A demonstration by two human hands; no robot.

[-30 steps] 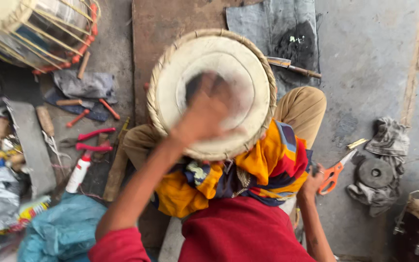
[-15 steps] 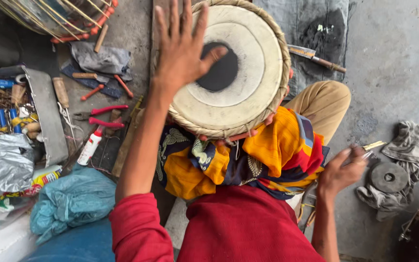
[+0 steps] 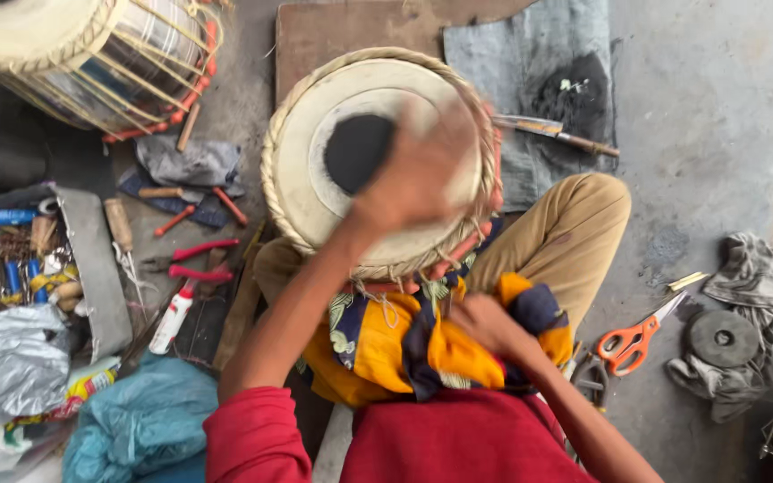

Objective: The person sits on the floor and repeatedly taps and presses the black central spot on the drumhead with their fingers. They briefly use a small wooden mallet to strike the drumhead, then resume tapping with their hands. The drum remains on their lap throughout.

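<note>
- Hand drum [image 3: 351,192]: I am holding it in my lap, tilted, its pale skin head with the black round patch [image 3: 357,150] facing up at me. Its barrel axis is running from my knees away toward the wooden board [image 3: 351,31].
- My left hand [image 3: 422,174]: it is lying over the drum head, just right of the black patch and overlapping its edge. It is blurring, so I cannot tell whether the fingers are spread or together, nor whether they are touching the skin.
- My right hand [image 3: 485,324]: it is resting low, below the drum's near rim, fingers curling into the yellow and dark patterned cloth [image 3: 404,344] on my lap. Of the two, the left is the nearer to the drum head.
- Small white bottle with red cap [image 3: 174,315]: lying on the floor at my left, long axis slanting toward me; its label is too small to make out.
- Red-handled pliers [image 3: 191,262]: lying just above the bottle.
- Grey metal tray of tools [image 3: 91,268]: sitting further left.
- Silver foil bag [image 3: 6,367] and teal plastic bag [image 3: 140,420]: bunching at the lower left, a yellow printed packet [image 3: 87,386] between them.
- Orange-handled scissors [image 3: 639,335]: lying on the floor at my right, well apart from either hand.
- Second, larger drum [image 3: 91,54]: standing at the upper left.
</note>
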